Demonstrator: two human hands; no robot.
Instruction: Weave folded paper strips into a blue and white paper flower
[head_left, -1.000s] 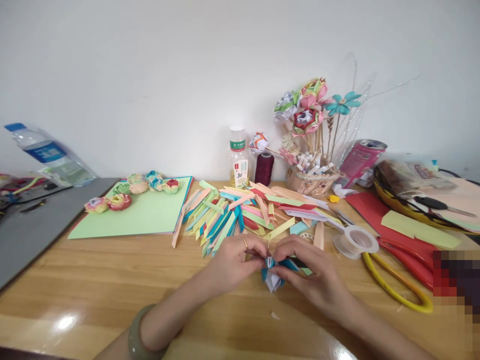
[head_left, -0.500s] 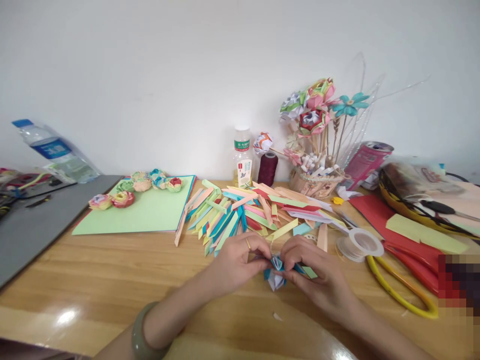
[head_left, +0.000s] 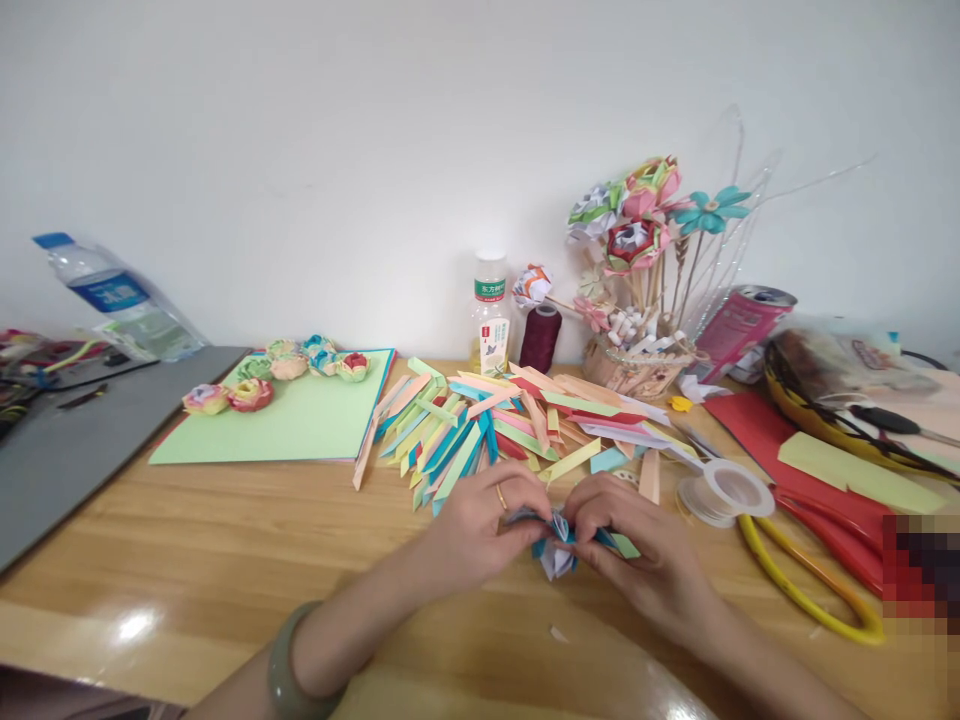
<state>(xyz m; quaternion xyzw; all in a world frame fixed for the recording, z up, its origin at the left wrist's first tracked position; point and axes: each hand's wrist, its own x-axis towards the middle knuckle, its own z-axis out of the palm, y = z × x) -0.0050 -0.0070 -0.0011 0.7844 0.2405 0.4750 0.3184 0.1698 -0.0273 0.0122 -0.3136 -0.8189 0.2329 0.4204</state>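
Between my two hands, low over the table, is a small folded paper flower (head_left: 556, 560) in blue and white. My left hand (head_left: 495, 515) pinches its left side between thumb and fingers; a ring and a green bangle show on that arm. My right hand (head_left: 626, 530) pinches the right side, and its fingers hide part of the paper. Just behind the hands lies a heap of folded paper strips (head_left: 457, 440) in many colours. A pale green strip end sticks out beside my right fingers.
Several finished paper flowers (head_left: 251, 394) sit on green paper sheets (head_left: 315, 430) at left. A ribbon spool (head_left: 726, 492) and scissors (head_left: 810, 590) with yellow and red handles lie right. Behind stand a small bottle (head_left: 491, 315), a thread cone (head_left: 540, 340) and a flower basket (head_left: 637, 368).
The whole view has shifted slightly, so things appear a little further right. Both hands keep their pinch on the paper flower, with only slight finger movement.
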